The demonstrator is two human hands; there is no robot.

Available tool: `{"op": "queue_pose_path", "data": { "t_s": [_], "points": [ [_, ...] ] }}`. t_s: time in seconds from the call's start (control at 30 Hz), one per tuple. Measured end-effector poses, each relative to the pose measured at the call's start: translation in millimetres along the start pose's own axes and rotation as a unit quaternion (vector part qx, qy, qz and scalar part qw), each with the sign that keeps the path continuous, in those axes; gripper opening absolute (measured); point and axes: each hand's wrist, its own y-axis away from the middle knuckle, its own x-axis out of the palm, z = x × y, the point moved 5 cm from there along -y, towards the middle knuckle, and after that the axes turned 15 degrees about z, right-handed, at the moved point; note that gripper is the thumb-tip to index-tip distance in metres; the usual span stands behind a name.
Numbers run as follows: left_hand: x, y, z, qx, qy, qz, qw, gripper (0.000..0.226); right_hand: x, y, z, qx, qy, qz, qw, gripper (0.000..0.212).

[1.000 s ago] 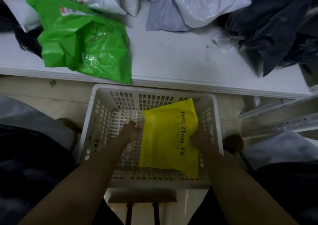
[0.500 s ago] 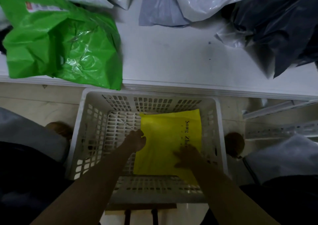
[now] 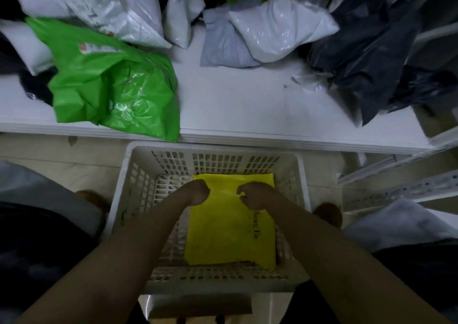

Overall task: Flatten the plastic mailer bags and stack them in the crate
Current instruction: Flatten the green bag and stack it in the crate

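Single head-worn wide-angle view, looking steeply down and forward, close above the white crate [image 3: 301, 175] at the person's knees, both forearms entering from the bottom edge, white worktop [image 3: 235, 105] across the upper half, edges bowed by the lens

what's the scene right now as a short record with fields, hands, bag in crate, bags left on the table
crate: white slotted crate on the floor below the table edge
bag in crate: yellow mailer lying flat on the bottom
left hand: left hand on the yellow mailer's far left corner, fingers curled
right hand: right hand on its upper right part, fingers curled
grip: unclear whether either hand pinches the plastic
table: white table holds green bag, white bags, dark bags
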Motion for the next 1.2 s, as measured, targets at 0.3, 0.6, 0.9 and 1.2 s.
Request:
{"op": "queue_pose_path", "data": {
  "t_s": [0.3, 0.6, 0.9, 1.2],
  "points": [
    [-59.7, 109.0, -22.9, 0.086, -0.001, -0.112, 0.990, 0.037, -106.8, 65.6, 98.4, -0.033, 0.045, -0.126, 0.990, 0.028],
    [-145.8, 230.9, 0.3, 0.123, -0.162, -0.538, 0.818, 0.030, -185.4, 107.1, 196.3, -0.075, 0.005, -0.356, 0.932, 0.067],
    [-169.8, 225.9, 74.4, 0.091, 0.022, -0.479, 0.873, 0.069, -164.1, 63.5, 219.5, -0.039, 0.083, -0.423, 0.902, 0.081],
    [-151.3, 227.0, 17.3, 0.239, -0.032, -0.515, 0.823, 0.054, -194.5, 121.6, 143.6, -0.144, 0.009, -0.537, 0.831, 0.033]
  ]
}}
